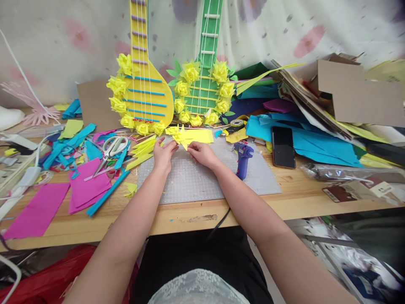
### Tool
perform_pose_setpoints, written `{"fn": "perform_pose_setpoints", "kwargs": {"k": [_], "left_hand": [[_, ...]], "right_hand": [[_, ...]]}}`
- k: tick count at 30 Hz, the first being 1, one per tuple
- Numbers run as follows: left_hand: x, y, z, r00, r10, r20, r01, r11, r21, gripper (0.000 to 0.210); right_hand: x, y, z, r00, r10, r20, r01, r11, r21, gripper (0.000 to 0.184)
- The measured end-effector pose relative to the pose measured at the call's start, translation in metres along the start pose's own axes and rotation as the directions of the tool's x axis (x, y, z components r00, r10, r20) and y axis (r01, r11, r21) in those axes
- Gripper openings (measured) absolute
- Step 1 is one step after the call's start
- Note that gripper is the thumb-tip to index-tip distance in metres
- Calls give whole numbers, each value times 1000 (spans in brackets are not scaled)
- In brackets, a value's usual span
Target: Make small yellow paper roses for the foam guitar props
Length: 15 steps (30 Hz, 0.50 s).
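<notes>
A yellow paper flower [181,137] with pointed petals is held between my two hands above the grey cutting mat [190,185]. At its left side, my left hand [163,155] has its fingers closed on the flower's edge. My right hand [202,154] pinches a lower right petal between thumb and fingers. Just behind lie flat yellow paper sheets [202,135]. To the left, cut yellow strips [139,152] fan out beside my left hand. A blue glue gun [243,158] stands on the mat, right of my right hand.
Behind the mat lean a yellow paper guitar [152,93] and a green paper guitar [202,90], both trimmed with yellow flowers. Scissors [112,150], pink sheets [87,185] and blue scraps lie left. A phone [283,147] rests right, near stacked blue paper [316,143].
</notes>
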<state>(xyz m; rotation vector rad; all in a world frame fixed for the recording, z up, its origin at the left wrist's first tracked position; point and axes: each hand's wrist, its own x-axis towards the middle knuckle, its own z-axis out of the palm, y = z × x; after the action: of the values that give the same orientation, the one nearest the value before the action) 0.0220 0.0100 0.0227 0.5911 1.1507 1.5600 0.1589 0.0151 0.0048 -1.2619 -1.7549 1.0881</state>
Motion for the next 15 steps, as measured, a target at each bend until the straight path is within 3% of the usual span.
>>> {"fn": "perform_pose_setpoints", "kwargs": {"k": [6, 9, 13, 15], "left_hand": [[2, -4, -1, 999, 37, 8, -37, 999, -19, 48], [2, -4, -1, 992, 118, 31, -118, 993, 3, 47], [-1, -2, -2, 954, 279, 108, -286, 957, 49, 50], [-4, -1, -2, 942, 305, 142, -317, 945, 74, 50]], "right_hand": [[0, -2, 2, 998, 45, 46, -51, 990, 135, 14], [0, -4, 1, 991, 100, 92, -120, 960, 255, 10], [-2, -8, -4, 994, 74, 83, -106, 860, 500, 44], [-3, -12, -6, 994, 72, 76, -104, 775, 623, 51]]}}
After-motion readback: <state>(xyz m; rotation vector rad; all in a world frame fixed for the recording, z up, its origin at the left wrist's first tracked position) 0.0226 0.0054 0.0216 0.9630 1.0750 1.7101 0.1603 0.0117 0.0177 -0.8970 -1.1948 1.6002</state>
